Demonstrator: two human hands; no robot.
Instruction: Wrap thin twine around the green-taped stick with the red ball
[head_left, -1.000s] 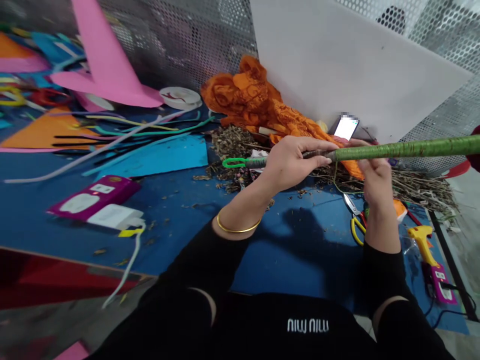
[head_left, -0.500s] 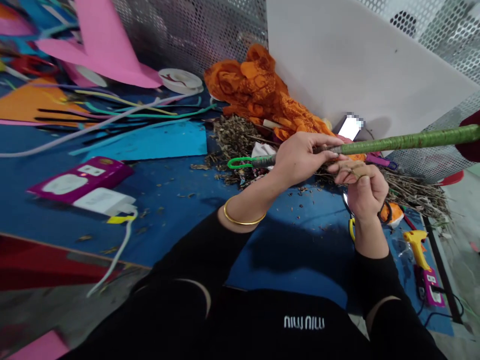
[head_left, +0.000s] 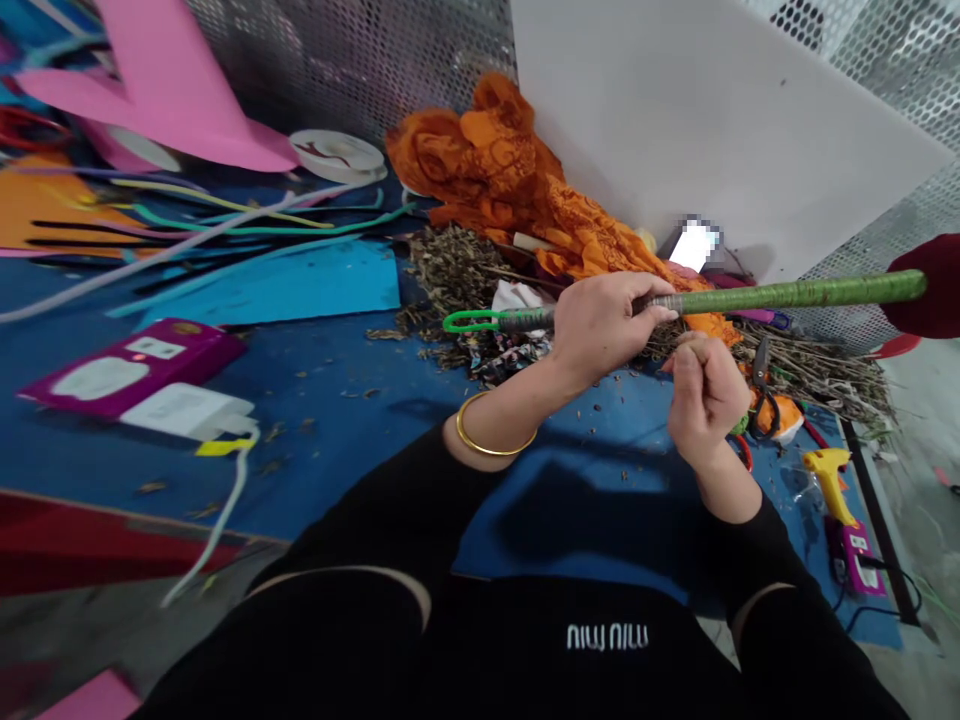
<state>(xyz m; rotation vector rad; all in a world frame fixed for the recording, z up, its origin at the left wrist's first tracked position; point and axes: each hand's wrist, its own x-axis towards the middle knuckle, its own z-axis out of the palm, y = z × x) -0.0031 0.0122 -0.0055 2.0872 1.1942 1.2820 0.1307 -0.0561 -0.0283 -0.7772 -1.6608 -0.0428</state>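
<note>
Stick (head_left: 802, 293) nearly crosswise in left grip (head_left: 600, 325), green loop (head_left: 471, 321) leftmost.

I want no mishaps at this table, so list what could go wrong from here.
Only the left hand visibly grips the green-wrapped rod, so it could swivel.
The right hand might brush the scissors lying close by.
The black cord loops by the table's edge; a snag could drag the purple power strip.

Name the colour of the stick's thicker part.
Green; the stick's thicker part shows best in the head view.
</note>
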